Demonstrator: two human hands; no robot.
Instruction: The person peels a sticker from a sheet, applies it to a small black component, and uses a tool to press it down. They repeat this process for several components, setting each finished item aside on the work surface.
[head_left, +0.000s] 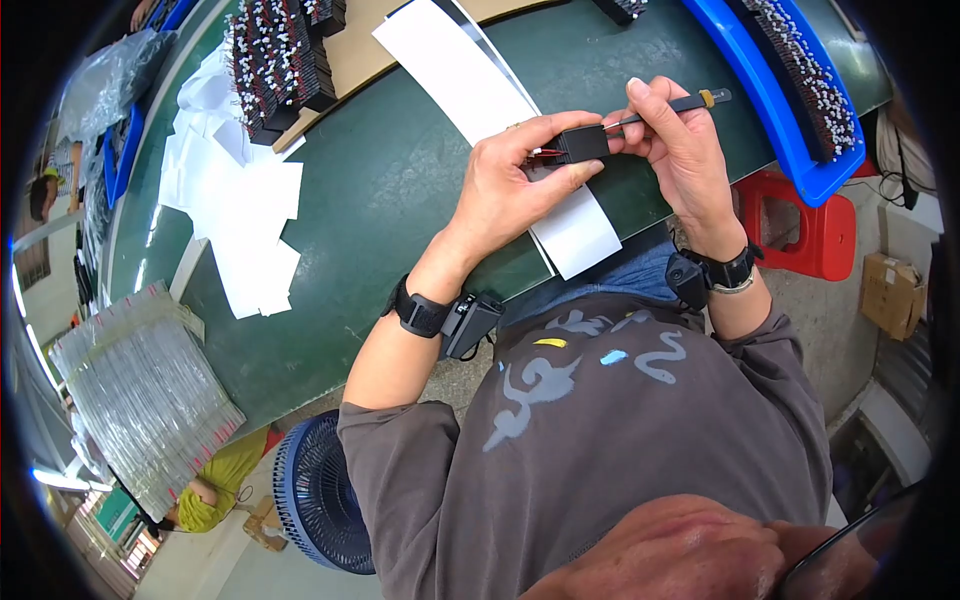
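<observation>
My left hand (505, 185) is closed around a small black box-shaped part (584, 144), thumb and fingers on opposite sides. Red wires show at the part's left end. In my right hand (682, 150) is a slim dark hand tool (690, 102) with a yellow band near its back end. Its thin metal tip meets the right end of the black part; whether it goes inside I cannot tell. Both hands are above a long white paper strip (462, 80) on the green table (340, 230).
Many black parts with red wires and white connectors (285, 65) stand at the back left. A blue tray (815, 185) holds more at right. White paper sheets (230, 200) and a clear plastic-wrapped bundle (145, 385) lie left. A red stool (830, 240) and a fan (320, 495) flank me.
</observation>
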